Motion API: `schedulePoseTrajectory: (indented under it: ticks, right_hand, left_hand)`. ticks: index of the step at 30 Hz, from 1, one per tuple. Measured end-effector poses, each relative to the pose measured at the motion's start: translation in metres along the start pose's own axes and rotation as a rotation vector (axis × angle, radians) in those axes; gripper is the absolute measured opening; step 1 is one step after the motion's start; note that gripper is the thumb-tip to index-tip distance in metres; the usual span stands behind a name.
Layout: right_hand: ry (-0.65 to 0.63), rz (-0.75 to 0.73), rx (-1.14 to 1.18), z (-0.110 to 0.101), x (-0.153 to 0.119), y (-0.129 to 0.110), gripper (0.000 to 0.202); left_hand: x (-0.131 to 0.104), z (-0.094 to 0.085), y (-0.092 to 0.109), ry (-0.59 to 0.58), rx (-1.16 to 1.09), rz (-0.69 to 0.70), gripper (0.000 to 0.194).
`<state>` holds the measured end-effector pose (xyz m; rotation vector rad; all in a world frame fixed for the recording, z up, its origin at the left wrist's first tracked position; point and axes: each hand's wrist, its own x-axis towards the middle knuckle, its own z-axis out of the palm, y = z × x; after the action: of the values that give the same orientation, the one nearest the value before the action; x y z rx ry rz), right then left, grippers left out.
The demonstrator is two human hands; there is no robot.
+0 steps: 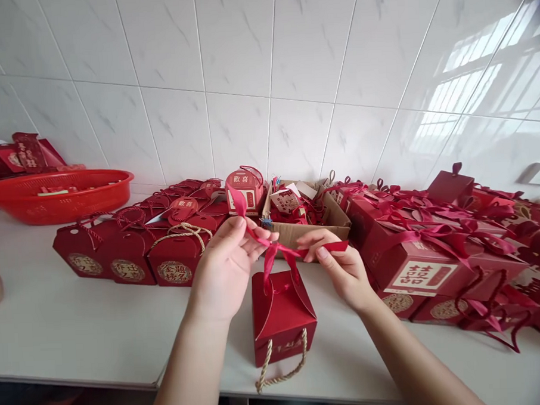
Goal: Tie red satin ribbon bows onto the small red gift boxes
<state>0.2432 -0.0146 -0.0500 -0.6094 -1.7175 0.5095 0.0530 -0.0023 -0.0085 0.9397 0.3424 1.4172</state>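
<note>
Ribbon (269, 261), glossy and pinkish red, rises in two strands from the top of a small dark-red box (284, 312) with folded flaps and a twisted gold cord handle (284, 378), standing on the white table (348, 357). I see the ribbon crossing above the box, between both hands. My left hand (230, 267) pinches one end, thumb against fingers; my right hand (337, 262) has thumb and fingers closed on the other. Behind them sits an open carton (307, 229).

Glossy satin-like ribbon (272, 250); smooth card box (284, 312); shiny wall tiles (236, 43).
</note>
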Motion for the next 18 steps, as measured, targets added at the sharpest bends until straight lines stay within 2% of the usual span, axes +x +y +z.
schedulePoseTrajectory:
  ticks: [4,7,10,15,18]
  right_hand:
    - [-0.069,0.061,-0.179,-0.012,-0.016,0.004,0.030]
    - [-0.097,0.171,-0.278,-0.017,-0.026,0.007,0.035]
    - [-0.143,0.217,-0.380,-0.018,-0.035,0.010,0.036]
    - [-0.148,0.329,-0.523,-0.019,-0.045,0.016,0.039]
    - [-0.129,0.367,-0.590,-0.023,-0.050,0.021,0.040]
  left_hand:
    - [-0.009,-0.010,0.015,-0.002,0.193,0.081,0.015]
    - [-0.014,-0.021,0.022,0.087,0.355,0.140,0.012]
    - [-0.018,-0.034,0.021,0.165,0.560,0.169,0.010]
    - [-0.022,-0.049,0.014,0.185,0.905,0.059,0.018]
    - [-0.020,-0.059,0.013,0.228,1.004,-0.037,0.022]
